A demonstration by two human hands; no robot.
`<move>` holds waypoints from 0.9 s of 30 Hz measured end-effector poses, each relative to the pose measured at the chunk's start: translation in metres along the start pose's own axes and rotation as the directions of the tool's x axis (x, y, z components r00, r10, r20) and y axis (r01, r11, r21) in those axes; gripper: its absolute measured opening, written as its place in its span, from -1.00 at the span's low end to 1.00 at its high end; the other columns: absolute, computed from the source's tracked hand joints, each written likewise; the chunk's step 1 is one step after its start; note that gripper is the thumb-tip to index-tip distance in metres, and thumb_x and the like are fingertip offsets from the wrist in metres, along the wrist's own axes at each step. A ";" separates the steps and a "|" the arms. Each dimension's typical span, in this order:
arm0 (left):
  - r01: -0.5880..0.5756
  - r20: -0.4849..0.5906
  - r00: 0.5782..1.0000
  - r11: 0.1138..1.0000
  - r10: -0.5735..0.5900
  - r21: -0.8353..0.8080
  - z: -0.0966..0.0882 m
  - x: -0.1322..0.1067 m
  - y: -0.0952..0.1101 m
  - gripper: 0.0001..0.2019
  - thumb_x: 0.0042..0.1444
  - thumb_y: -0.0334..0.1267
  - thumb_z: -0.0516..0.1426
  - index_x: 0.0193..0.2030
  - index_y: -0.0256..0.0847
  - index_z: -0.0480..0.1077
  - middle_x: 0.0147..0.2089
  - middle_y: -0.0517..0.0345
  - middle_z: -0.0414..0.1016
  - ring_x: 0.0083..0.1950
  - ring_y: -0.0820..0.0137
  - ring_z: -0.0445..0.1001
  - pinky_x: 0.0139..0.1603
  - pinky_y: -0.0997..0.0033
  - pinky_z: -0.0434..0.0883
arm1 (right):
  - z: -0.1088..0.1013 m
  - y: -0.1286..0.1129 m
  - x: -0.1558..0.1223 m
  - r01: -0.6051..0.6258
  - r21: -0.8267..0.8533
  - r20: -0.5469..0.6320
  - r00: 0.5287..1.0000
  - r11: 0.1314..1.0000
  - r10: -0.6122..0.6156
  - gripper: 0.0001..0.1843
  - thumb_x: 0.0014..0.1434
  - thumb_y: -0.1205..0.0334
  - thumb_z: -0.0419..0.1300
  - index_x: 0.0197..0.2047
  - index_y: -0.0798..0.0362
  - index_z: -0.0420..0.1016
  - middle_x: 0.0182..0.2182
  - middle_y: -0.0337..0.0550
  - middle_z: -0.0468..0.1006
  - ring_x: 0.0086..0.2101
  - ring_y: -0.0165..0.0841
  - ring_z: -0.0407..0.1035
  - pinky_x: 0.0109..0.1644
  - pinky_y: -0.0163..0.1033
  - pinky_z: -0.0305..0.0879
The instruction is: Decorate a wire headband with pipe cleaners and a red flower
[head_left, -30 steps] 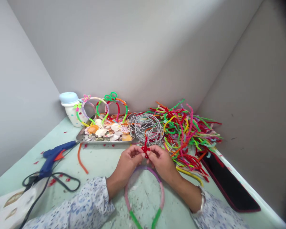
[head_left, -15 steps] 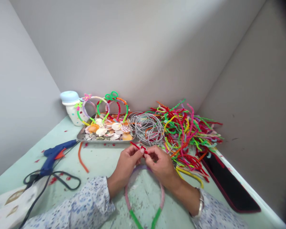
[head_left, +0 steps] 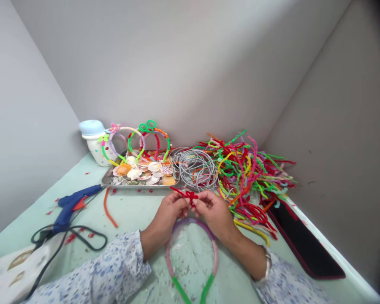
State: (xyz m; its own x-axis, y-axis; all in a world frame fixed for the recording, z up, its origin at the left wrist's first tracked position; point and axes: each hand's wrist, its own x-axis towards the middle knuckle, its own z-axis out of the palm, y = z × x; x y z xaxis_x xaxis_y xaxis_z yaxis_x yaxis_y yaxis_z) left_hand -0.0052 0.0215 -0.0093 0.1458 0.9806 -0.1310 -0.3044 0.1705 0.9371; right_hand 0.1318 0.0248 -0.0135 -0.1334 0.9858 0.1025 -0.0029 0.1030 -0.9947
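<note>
Clock centred on the looped red pipe cleaner (head_left: 191, 194); 12 is away from the wearer. It sits between the two hands, just past the top of the purple-pink-green headband (head_left: 192, 221) at 6.

Left hand (head_left: 168, 213): thumb and index closed in a pinch on its near-left side. Right hand (head_left: 215, 213): same pinch on its right. No visible gap at either set of tips. Loose red tail sticks out toward 10.

Doing it well, my read: anchor the crossing with one pinch, shape with the other. Small turns, bending near the root, so the loops don't flatten and the core doesn't kink. Even up the loops before tucking the tail; mind the cut wire end. Keep the work clear of the silver wire coil (head_left: 205, 162) at 12 to 1 and the pipe-cleaner pile (head_left: 248, 169) at 2, easy snags.

Hard to make out: the crossing itself, under the thumbs; loop count; whether any finger touches the headband. The remaining fingers curl under, mostly out of sight. Headband's green ends run off the bottom edge. Glue gun (head_left: 69, 207) at 9: cord cut off lower left, can't tell if it's hot. Decorated headbands (head_left: 143, 143) around 10 to 11: feet lost behind shells in the metal tray (head_left: 141, 187).
</note>
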 end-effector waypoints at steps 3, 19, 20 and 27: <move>-0.003 -0.003 1.000 1.000 0.003 0.022 -0.002 0.002 0.000 -0.97 -0.11 -0.38 0.14 -0.48 -0.29 0.37 -0.53 0.21 0.36 -0.55 0.54 0.21 -0.51 0.52 0.14 | 0.001 0.002 -0.001 0.048 -0.060 -0.022 0.999 0.997 -0.049 -0.87 0.07 0.17 0.19 -0.38 0.04 0.38 -0.51 -0.25 0.47 -0.48 -0.39 0.37 -0.40 -0.29 0.31; -0.015 0.014 1.000 0.986 0.013 0.164 -0.005 0.003 0.002 -0.90 -0.05 -0.31 0.17 -0.40 -0.30 0.42 -0.57 0.24 0.32 -0.56 0.55 0.17 -0.51 0.51 0.12 | -0.012 0.004 0.007 -0.263 0.330 0.218 0.956 0.907 0.198 -0.75 0.04 0.15 0.22 -0.22 0.10 0.44 -0.52 -0.25 0.47 -0.60 -0.49 0.34 -0.62 -0.45 0.19; -0.014 0.019 1.000 0.987 0.011 0.161 -0.005 0.003 0.001 -0.90 -0.04 -0.31 0.17 -0.40 -0.30 0.42 -0.56 0.23 0.33 -0.56 0.55 0.18 -0.50 0.50 0.12 | -0.013 0.004 0.007 -0.241 0.318 0.211 0.961 0.917 0.180 -0.73 0.07 0.11 0.20 -0.20 0.10 0.44 -0.51 -0.24 0.48 -0.58 -0.48 0.35 -0.62 -0.44 0.20; -0.001 0.102 0.995 0.986 -0.016 0.168 -0.005 0.001 0.004 -0.94 -0.06 -0.33 0.16 -0.49 -0.26 0.39 -0.59 0.25 0.27 -0.58 0.54 0.12 -0.53 0.48 0.07 | -0.013 -0.004 0.005 -0.126 0.096 0.152 0.982 0.987 0.111 -0.72 0.09 0.05 0.19 -0.24 0.09 0.46 -0.57 -0.28 0.45 -0.61 -0.48 0.29 -0.57 -0.38 0.22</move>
State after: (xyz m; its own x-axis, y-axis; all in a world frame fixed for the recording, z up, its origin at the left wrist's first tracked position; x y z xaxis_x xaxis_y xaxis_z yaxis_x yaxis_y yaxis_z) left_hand -0.0105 0.0237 -0.0073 0.2459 0.9627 -0.1127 -0.1423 0.1509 0.9783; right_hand 0.1438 0.0309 -0.0094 -0.2821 0.9593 -0.0111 -0.0813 -0.0354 -0.9961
